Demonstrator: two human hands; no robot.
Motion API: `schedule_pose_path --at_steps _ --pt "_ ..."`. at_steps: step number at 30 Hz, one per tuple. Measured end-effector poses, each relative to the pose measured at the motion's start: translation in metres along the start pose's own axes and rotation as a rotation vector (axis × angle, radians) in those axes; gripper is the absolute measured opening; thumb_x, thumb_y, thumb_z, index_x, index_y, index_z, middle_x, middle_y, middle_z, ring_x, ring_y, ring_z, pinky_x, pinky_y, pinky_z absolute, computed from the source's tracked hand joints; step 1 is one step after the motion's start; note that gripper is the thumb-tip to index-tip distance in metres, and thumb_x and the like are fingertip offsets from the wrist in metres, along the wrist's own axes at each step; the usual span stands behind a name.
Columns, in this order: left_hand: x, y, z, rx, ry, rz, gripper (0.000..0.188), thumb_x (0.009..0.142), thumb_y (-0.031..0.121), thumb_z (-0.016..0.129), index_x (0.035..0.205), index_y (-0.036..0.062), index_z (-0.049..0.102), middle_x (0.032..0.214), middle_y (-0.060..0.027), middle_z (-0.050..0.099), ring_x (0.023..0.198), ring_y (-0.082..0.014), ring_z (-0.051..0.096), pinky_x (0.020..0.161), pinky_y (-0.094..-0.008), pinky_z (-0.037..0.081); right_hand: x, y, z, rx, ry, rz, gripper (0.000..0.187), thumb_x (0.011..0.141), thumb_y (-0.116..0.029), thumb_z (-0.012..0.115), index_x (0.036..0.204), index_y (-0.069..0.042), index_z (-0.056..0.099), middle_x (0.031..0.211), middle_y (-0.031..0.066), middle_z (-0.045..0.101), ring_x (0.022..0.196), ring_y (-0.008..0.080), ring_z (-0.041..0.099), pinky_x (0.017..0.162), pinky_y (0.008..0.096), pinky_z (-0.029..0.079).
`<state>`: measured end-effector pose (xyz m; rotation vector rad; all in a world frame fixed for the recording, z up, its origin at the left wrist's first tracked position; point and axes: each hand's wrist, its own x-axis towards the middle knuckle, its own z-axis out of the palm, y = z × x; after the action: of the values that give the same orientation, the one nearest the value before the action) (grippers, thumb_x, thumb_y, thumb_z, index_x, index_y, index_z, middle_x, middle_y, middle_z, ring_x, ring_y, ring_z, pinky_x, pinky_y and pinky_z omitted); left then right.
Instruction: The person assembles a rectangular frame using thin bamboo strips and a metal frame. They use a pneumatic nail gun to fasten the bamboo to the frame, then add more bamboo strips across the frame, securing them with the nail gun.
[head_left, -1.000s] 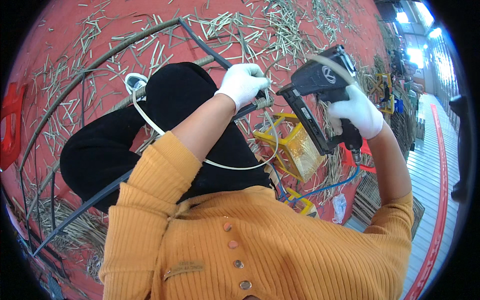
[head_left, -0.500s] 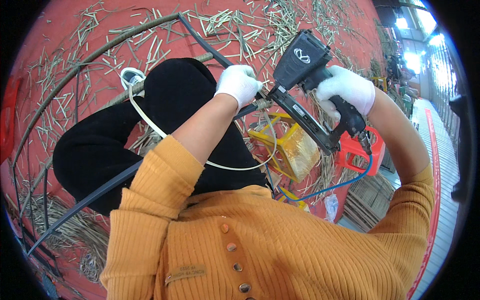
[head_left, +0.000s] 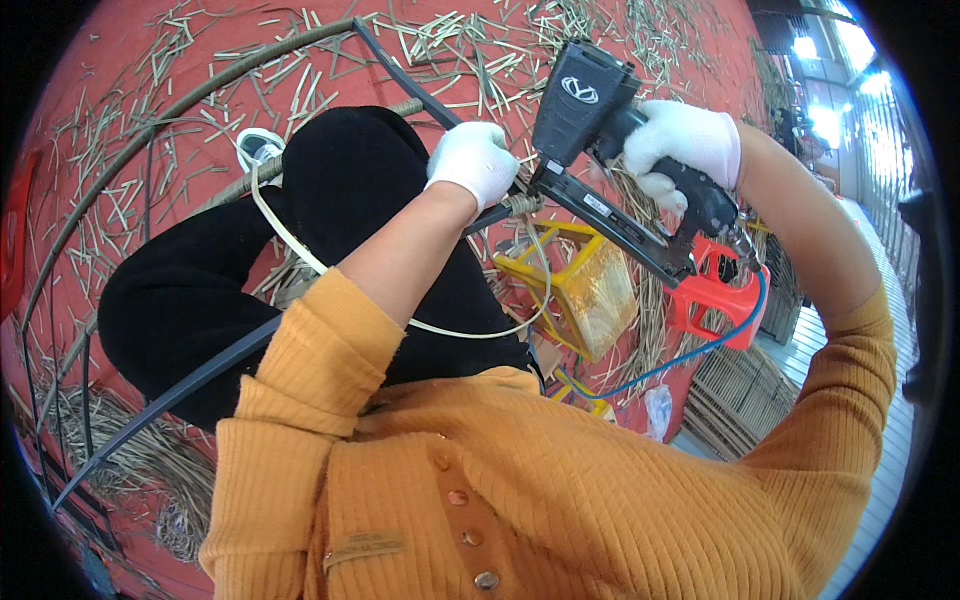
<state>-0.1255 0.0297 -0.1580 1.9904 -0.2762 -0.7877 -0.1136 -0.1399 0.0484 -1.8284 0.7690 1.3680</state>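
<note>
1. The left hand in a white knit glove [head_left: 472, 160] has its fingers curled in, seemingly clamped on a dark, flat metal bar [head_left: 400, 75]; the back of the glove hides the exact hold. The bar lies across the black-trousered legs [head_left: 350, 180].

2. The right hand in a matching white glove [head_left: 685, 150] has its fingers wrapped around the handle of a black pneumatic nail gun [head_left: 610, 220]. I cannot tell whether one presses the trigger.

3. The gun's nose sits close beside a joint wrapped in tan strand [head_left: 523, 205], just below the left hand. Contact there is unclear.

4. To work well here, the nose should meet the wrapping squarely and firmly before any trigger pull; a tilted nose could skid off the rounded wrapping.

5. The left fingers are very near the nose; gripping farther up the bar, out of the firing line, seems safer.

6. A long, pale, flexible strip [head_left: 290, 235] loops across the legs toward the joint; its loop is best left slack and clear of the nose.

7. The thin blue air hose [head_left: 735, 335] curves down from the handle, and enough slack helps the wrist stay straight.
</note>
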Motion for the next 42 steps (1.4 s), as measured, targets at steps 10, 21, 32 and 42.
schedule_pose_path --at_steps 10,21,32,42 --pt "0.005 -0.006 -0.009 -0.094 -0.035 0.073 0.023 0.074 0.023 0.075 0.087 0.0037 0.073 0.086 -0.0161 0.072 0.084 -0.0302 0.07 0.078 -0.0388 0.054 -0.031 0.059 0.015 0.182 0.162 -0.173 0.013 0.079 -0.014 0.065 0.079 -0.002 0.059 0.057 0.0069 0.057 0.043 0.0169 0.055 0.043 0.033 0.048" --pt "0.008 -0.016 -0.007 -0.318 -0.06 -0.013 0.024 0.084 0.019 0.074 0.091 -0.0027 0.067 0.086 -0.0075 0.065 0.081 -0.0179 0.059 0.077 -0.0349 0.047 0.083 0.398 0.096 0.653 0.966 -0.122 0.044 0.075 -0.002 0.058 0.119 -0.001 0.059 0.089 0.0069 0.063 0.072 0.0192 0.061 0.069 0.0314 0.05" --pt "-0.008 -0.001 -0.011 -0.508 -0.064 -0.081 0.017 0.086 0.019 0.073 0.08 0.0049 0.065 0.071 0.0037 0.052 0.066 -0.0072 0.045 0.062 -0.0253 0.035 0.231 0.333 0.172 -0.19 1.464 -0.485 0.034 0.076 -0.007 0.065 0.11 -0.007 0.067 0.103 0.0143 0.065 0.1 0.0334 0.061 0.089 0.0454 0.048" --pt "-0.008 0.01 -0.013 -0.438 -0.091 -0.182 0.02 0.089 0.023 0.071 0.087 0.0034 0.066 0.074 0.0034 0.055 0.069 -0.0071 0.047 0.065 -0.0242 0.037 0.445 0.236 0.226 0.298 0.441 0.139 0.044 0.084 -0.032 0.065 0.122 -0.008 0.063 0.13 0.0213 0.061 0.123 0.0361 0.058 0.103 0.0448 0.048"
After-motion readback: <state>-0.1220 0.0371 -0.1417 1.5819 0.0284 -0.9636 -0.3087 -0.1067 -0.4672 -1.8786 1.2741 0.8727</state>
